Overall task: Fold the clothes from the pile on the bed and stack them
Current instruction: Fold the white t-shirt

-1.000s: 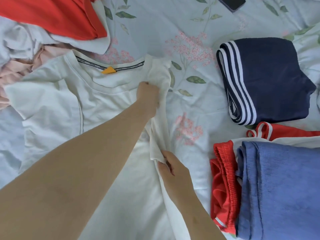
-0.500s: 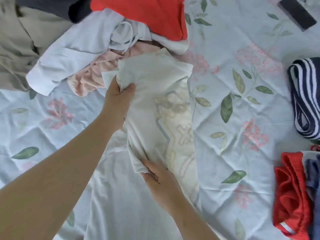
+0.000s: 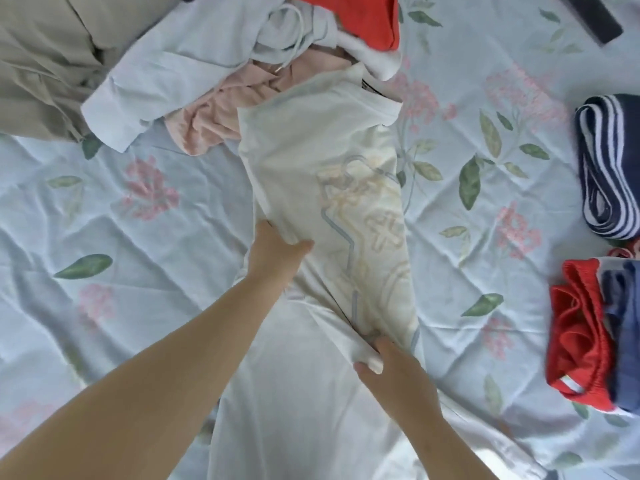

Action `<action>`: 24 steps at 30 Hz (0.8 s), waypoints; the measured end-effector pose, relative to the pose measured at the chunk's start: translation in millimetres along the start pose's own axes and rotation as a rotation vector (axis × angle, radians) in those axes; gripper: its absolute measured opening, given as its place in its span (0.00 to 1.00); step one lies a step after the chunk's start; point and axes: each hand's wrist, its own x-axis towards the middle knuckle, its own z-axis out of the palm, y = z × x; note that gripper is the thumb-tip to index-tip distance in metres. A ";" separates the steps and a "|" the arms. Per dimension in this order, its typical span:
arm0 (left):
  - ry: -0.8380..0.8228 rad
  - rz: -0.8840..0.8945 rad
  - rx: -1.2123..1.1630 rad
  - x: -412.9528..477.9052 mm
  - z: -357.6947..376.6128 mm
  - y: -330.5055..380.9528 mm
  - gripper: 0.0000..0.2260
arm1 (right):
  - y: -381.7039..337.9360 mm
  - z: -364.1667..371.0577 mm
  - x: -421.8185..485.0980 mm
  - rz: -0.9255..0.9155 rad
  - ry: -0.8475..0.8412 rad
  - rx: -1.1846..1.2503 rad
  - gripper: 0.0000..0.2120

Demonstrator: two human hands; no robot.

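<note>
Left hand (image 3: 277, 252) extended forward, right hand (image 3: 394, 374) nearer, both gripping white shirt (image 3: 311, 150)

Two hands: left hand (image 3: 277, 251), right hand (image 3: 394, 372). One white shirt (image 3: 311, 150). Along the far edge of the bed (image 3: 138, 306), at least four loose pieces: beige garment (image 3: 45, 64), pale blue garment (image 3: 166, 71), pink garment (image 3: 214, 123), red garment (image 3: 360, 19). At its right edge, three folded: striped navy bundle (image 3: 609, 161), red shorts (image 3: 578, 327), blue cloth (image 3: 623, 337). One phone (image 3: 595, 19), far right corner.
</note>
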 end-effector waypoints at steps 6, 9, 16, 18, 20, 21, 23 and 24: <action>-0.034 -0.045 -0.185 -12.3 -5.0 -14.9 0.08 | 21.5 -0.4 -28.5 -0.010 -0.086 -0.143 0.14; 0.019 0.066 -0.153 -19.8 -11.8 -23.1 0.06 | 6.5 8.6 -51.9 -0.090 -0.242 -0.052 0.13; -0.058 0.131 -0.091 -46.9 -24.5 -44.0 0.11 | -68.0 75.6 -87.5 -0.050 -0.446 0.645 0.09; -0.128 0.125 0.055 -55.8 -25.7 -61.4 0.15 | -81.0 95.2 -91.9 -0.050 -0.516 0.755 0.06; -0.142 0.120 0.194 -62.0 -26.9 -82.4 0.23 | -80.6 110.4 -93.3 -0.163 -0.545 0.655 0.11; -0.110 0.125 0.218 -64.7 -26.9 -90.5 0.23 | -75.4 115.6 -93.8 -0.195 -0.533 0.606 0.14; -0.019 0.156 0.170 -67.8 -24.4 -103.7 0.20 | -59.3 120.6 -94.4 -0.204 -0.436 0.530 0.16; 0.036 0.181 0.121 -70.1 -23.4 -109.4 0.17 | -49.7 121.1 -95.1 -0.203 -0.374 0.495 0.17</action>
